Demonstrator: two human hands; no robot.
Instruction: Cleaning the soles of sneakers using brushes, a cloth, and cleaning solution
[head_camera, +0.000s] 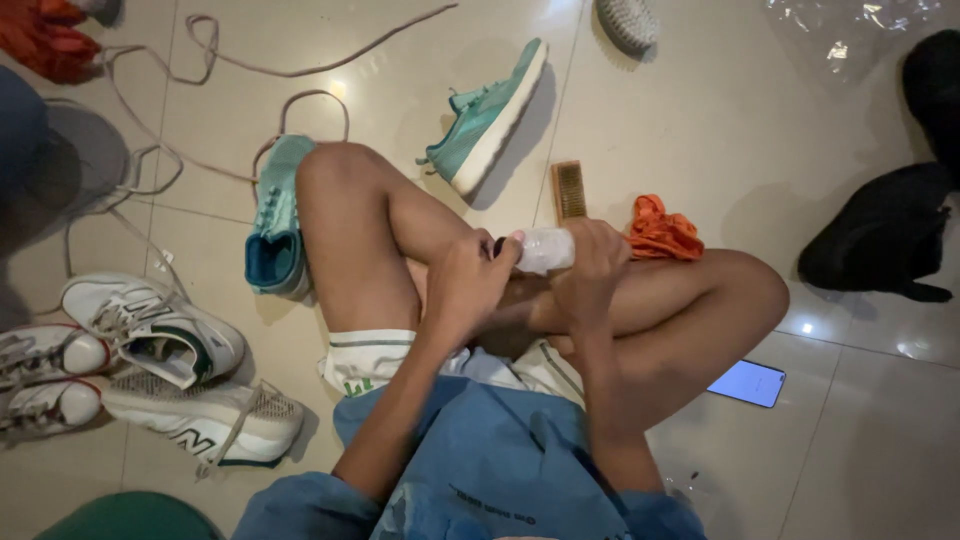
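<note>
1. One small clear plastic bottle (545, 249), held over the person's crossed legs, just above the shins. Contents cannot be made out; it looks pale and translucent.
2. Bottle lies nearly level, long axis running left to right. Its dark cap end (498, 246) points toward the person's left; the body runs back into the other hand.
3. Right hand (590, 268) wrapped around the bottle's body, fingers closed on it.
4. Left hand (466, 285) narrowed at the cap end, fingertips pinched on the dark cap.
5. Person sits on a pale tiled floor (700, 130), knees spread, blue garment over the lap.
6. Just beyond the bottle: a wooden brush (569, 189) on the floor and a crumpled orange cloth (660, 230) beside the right hand.
7. Two teal sneakers: one (488, 117) on its side beyond the knee, one (276, 220) opening-up against the left leg. The opening shows a dark blue lining, nothing visible inside.
8. White sneakers (160, 335) clustered at the person's left, loose laces (230, 60) trailing across the tiles.
9. A lit phone (746, 383) lies flat near the right knee. Dark cloth (880, 235) farther right.
</note>
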